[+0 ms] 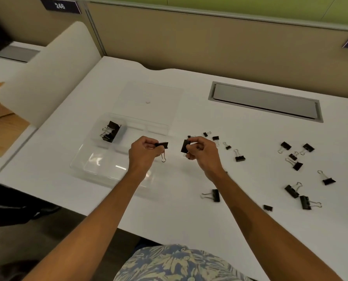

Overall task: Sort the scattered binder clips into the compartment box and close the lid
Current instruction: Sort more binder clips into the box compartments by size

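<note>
Both hands are pinching a big binder clip each, left hand (143, 152) over the clear compartment box (100, 165), right hand (199, 152) just beside it. I'd drop them in the back-left compartment with the other big clips (110, 131), keeping sizes together.

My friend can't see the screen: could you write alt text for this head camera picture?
A person's left hand pinches a black binder clip and the right hand a second clip above a white desk. At left lies an open clear compartment box holding a few stored clips; scattered clips lie at right.
</note>
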